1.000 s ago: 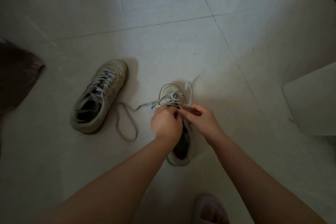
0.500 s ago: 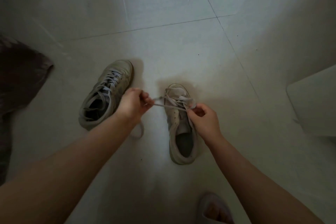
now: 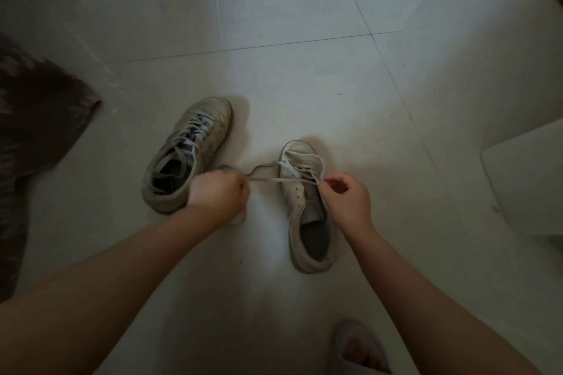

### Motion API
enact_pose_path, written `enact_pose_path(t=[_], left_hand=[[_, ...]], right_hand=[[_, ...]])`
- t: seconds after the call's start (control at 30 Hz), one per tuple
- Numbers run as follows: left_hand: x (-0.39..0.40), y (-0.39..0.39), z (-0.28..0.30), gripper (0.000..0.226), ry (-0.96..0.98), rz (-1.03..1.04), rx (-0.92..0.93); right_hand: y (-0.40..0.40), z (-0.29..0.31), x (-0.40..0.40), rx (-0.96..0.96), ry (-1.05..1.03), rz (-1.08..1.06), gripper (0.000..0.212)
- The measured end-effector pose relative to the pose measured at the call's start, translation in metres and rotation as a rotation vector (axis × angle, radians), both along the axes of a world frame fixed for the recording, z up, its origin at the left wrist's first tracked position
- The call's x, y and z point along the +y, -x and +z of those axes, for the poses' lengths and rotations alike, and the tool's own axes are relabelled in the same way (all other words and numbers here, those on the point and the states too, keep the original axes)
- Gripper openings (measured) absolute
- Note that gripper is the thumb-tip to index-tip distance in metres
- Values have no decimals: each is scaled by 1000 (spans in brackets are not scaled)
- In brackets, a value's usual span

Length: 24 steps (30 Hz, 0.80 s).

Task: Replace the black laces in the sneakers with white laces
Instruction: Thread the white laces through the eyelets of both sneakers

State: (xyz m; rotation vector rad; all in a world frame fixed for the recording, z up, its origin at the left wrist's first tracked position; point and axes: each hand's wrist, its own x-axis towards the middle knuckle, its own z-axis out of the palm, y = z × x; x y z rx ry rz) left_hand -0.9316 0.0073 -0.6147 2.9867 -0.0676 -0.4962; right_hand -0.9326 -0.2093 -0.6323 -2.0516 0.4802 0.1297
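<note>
Two worn pale sneakers stand on the tiled floor. The left sneaker (image 3: 189, 152) is fully laced with a white lace. The right sneaker (image 3: 307, 207) has a white lace (image 3: 274, 180) threaded only through its front eyelets. My left hand (image 3: 217, 192) grips one end of that lace and holds it taut out to the left of the shoe. My right hand (image 3: 345, 198) pinches the other end at the shoe's right eyelet row. Slack lace loops on the floor between the shoes.
Dark patterned fabric (image 3: 33, 131) lies at the left edge. A white block-like object (image 3: 527, 179) stands at the right. My slippered foot (image 3: 359, 350) shows at the bottom. The floor (image 3: 274, 24) is pale glossy tile.
My left hand has left the shoe's tongue and drawn the lace out leftward until it is taut. My right hand has stayed at the right eyelets.
</note>
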Motion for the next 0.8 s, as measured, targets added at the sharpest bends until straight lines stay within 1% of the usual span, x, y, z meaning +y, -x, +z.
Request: enact_pose_path(t=[0.07, 0.13, 0.17, 0.2, 0.23, 0.27, 0.33, 0.37, 0.4, 0.43, 0.5, 0.57, 0.6, 0.63, 0.7, 0.73, 0.8], left_hand=[[17, -5, 0, 32, -137, 69, 164], [20, -2, 1, 32, -232, 17, 337], [16, 1, 1, 32, -244, -32, 394], [10, 4, 2, 33, -226, -65, 412], [4, 4, 4, 34, -179, -83, 396], [-2, 3, 7, 35, -104, -97, 333], [-15, -3, 8, 36, 118, -155, 146], [-24, -6, 7, 36, 237, -168, 83], [-34, -8, 6, 36, 340, -161, 63], [-44, -10, 6, 34, 395, -128, 73], [-60, -14, 6, 29, 417, -21, 56], [-67, -17, 9, 26, 354, -40, -61], [-67, -16, 10, 25, 362, -77, -97], [-65, -16, 8, 22, 421, -88, -87], [-57, -11, 5, 17, 579, -51, 41], [-55, -9, 3, 20, 602, -20, 99], [-55, -6, -3, 27, 529, -19, 147]], right_hand=[[1, 0, 1, 5, 18, 1, 7], [1, 0, 3, 19, 16, 6, 7], [0, -1, 4, 27, 6, 5, 8], [0, -1, 4, 33, -6, 1, 8], [0, -2, 5, 37, -14, -3, 8], [0, -2, 5, 41, -18, -3, 8], [1, -3, 6, 51, -22, 3, 10], [1, -3, 6, 55, -22, 7, 10], [2, -2, 6, 56, -23, 12, 11], [2, -2, 6, 54, -23, 18, 11], [2, -1, 5, 48, -10, 26, 10], [2, -2, 4, 38, 28, 30, 9], [2, -2, 4, 31, 45, 32, 8], [1, -3, 4, 25, 58, 32, 8], [1, -4, 3, 27, 59, 26, 7], [1, -5, 3, 32, 47, 20, 8], [1, -7, 4, 34, 25, 3, 9]])
